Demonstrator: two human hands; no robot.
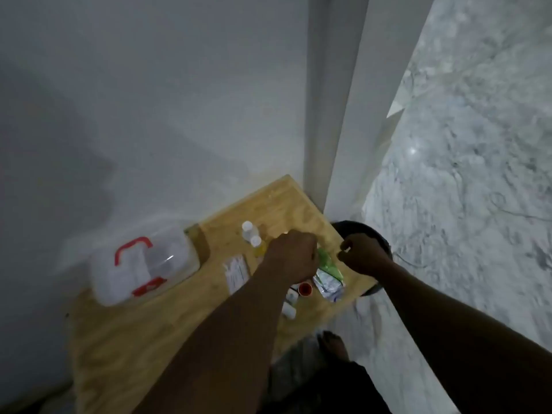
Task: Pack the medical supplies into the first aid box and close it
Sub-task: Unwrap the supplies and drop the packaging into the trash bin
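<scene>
Both forearms reach over the wooden table (125,339); left hand (294,255) is curled shut, can't tell if it's holding anything; right hand (363,253) looks pinched closed too; first aid box (140,267) sits closed at the left; bottles (251,234) and packets (328,273) lie loose beside the hands.

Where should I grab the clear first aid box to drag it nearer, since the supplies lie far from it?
Probably by the red handle on the first aid box, coming from above. The box sits upright at the left edge of the wooden table, handle on top and unobstructed. Both hands, left hand and right hand, are over by the packets.
</scene>
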